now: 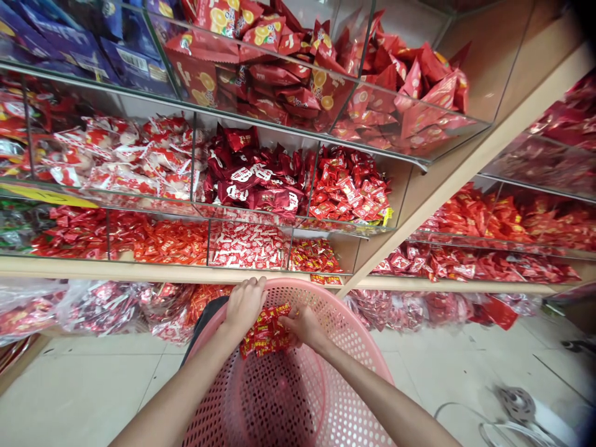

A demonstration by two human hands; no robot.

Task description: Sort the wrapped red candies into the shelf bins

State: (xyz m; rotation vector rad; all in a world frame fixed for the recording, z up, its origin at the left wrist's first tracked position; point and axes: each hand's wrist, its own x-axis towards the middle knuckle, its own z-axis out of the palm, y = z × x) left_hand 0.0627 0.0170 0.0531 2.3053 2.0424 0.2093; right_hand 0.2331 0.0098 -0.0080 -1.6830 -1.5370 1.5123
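A pink perforated plastic basket sits in front of me, just below the shelf edge. Over its far rim, my left hand is closed on the upper left side of a bunch of small red and yellow candy packets. My right hand is closed on the bunch from the right. Both forearms reach in from the bottom of the view. The packets hang inside the basket's opening.
Glass-fronted shelf bins hold red wrapped candies in several rows; a bin of matching red and yellow packets is just above the basket. Clear bags of candy lie under the lowest shelf. Tiled floor spreads left and right.
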